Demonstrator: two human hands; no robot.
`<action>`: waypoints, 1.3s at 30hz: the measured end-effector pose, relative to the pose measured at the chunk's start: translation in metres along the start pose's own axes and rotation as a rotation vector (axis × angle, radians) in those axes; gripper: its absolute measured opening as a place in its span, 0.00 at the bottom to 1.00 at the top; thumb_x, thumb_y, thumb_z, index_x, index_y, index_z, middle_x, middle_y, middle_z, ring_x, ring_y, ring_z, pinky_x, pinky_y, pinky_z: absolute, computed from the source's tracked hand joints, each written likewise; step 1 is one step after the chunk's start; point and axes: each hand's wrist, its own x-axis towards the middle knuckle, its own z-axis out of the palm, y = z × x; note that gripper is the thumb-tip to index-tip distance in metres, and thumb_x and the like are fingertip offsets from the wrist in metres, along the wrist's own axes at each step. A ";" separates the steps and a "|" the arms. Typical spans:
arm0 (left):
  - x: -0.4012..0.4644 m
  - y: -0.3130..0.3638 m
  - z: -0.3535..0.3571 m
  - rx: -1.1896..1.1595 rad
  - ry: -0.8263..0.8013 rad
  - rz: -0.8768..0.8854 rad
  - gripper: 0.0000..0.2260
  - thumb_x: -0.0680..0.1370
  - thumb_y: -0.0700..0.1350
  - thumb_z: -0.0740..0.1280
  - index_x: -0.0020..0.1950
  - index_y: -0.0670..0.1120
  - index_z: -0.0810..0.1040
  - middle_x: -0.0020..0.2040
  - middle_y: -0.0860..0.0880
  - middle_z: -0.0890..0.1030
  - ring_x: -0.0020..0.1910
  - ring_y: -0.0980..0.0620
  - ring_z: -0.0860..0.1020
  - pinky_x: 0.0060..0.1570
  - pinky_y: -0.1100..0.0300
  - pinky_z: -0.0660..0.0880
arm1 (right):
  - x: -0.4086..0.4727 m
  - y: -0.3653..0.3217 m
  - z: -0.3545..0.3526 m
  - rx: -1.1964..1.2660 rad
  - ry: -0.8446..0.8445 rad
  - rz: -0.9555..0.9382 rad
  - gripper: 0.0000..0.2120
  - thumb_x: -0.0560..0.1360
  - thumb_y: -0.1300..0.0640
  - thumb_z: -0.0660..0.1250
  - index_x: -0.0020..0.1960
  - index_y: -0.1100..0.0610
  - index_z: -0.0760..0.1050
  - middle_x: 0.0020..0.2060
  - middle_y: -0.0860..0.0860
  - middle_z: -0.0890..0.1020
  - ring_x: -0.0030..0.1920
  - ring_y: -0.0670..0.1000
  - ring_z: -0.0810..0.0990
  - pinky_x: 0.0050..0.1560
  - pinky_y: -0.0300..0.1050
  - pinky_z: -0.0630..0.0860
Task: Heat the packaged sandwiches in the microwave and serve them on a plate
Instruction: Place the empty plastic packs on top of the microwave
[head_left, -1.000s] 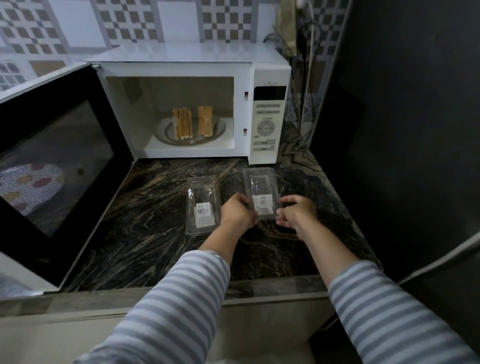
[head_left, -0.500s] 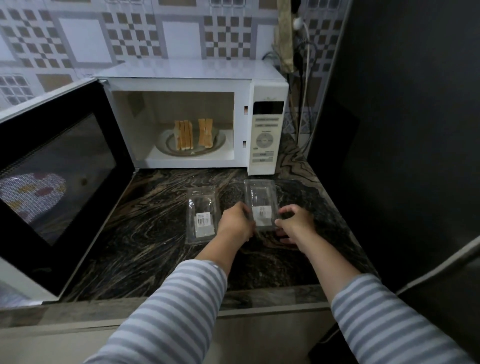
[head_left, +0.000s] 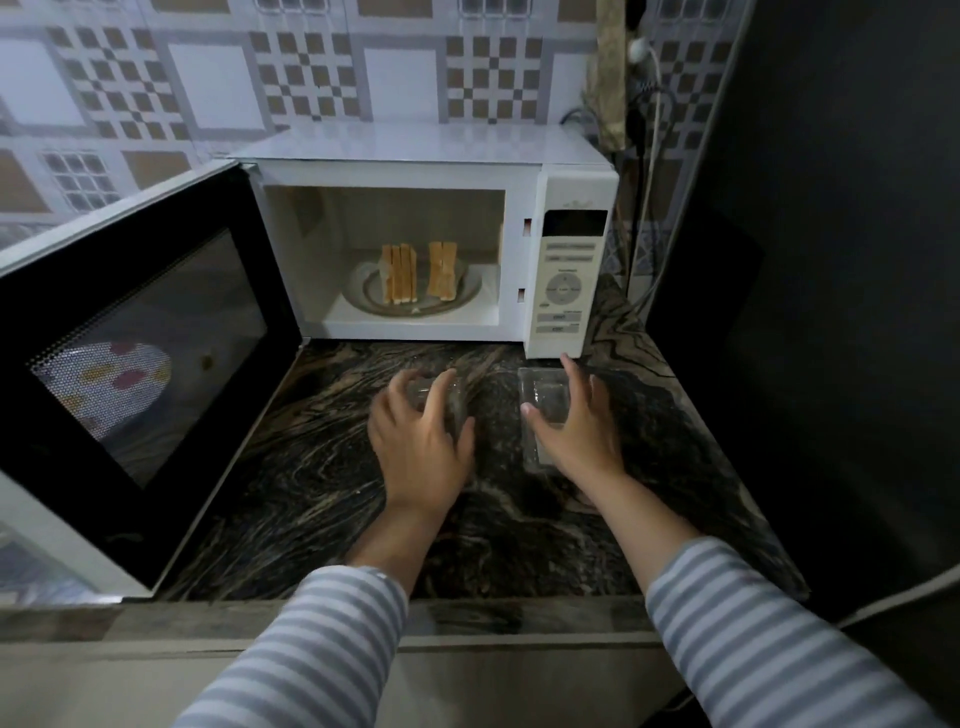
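Observation:
Two cut sandwiches (head_left: 400, 273) stand upright on a plate (head_left: 462, 296) inside the white microwave (head_left: 415, 150), whose door (head_left: 130, 338) hangs open to the left. Two clear plastic sandwich packages lie on the dark marbled counter (head_left: 322, 467) in front of it. My left hand (head_left: 421, 436) covers the left package (head_left: 447, 400), fingers curved over its far end and thumb on its side. My right hand (head_left: 576, 426) lies on the right package (head_left: 543, 402), fingers straight along its right side and thumb at its left edge.
The microwave's control panel (head_left: 566, 280) faces me at the right. A tall dark appliance wall (head_left: 805, 312) borders the counter on the right. Cables (head_left: 649, 156) hang in the back corner. The counter's front edge (head_left: 467, 618) runs below my striped sleeves.
My left hand let go of the right package and moved left onto the other package. My right hand opened out from a pinch and now lies over the right package.

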 end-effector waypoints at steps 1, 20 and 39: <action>-0.002 -0.005 0.002 -0.004 -0.047 -0.041 0.25 0.73 0.54 0.69 0.69 0.55 0.69 0.71 0.41 0.62 0.68 0.39 0.63 0.65 0.44 0.64 | 0.000 0.000 0.003 -0.006 -0.007 0.002 0.36 0.75 0.37 0.63 0.75 0.36 0.47 0.77 0.54 0.51 0.76 0.58 0.56 0.71 0.55 0.63; 0.039 -0.015 -0.043 -0.399 0.035 -0.033 0.35 0.73 0.51 0.72 0.75 0.62 0.59 0.75 0.46 0.60 0.70 0.46 0.68 0.58 0.56 0.74 | -0.010 -0.071 -0.015 0.038 0.334 -0.191 0.32 0.74 0.44 0.67 0.74 0.40 0.57 0.66 0.54 0.69 0.63 0.55 0.73 0.54 0.48 0.76; 0.254 0.022 -0.133 -0.275 -0.018 0.009 0.34 0.75 0.59 0.66 0.75 0.64 0.52 0.74 0.46 0.62 0.50 0.48 0.79 0.44 0.56 0.74 | 0.136 -0.244 -0.106 0.005 0.181 -0.230 0.32 0.74 0.41 0.66 0.73 0.40 0.56 0.70 0.53 0.69 0.62 0.59 0.75 0.49 0.46 0.72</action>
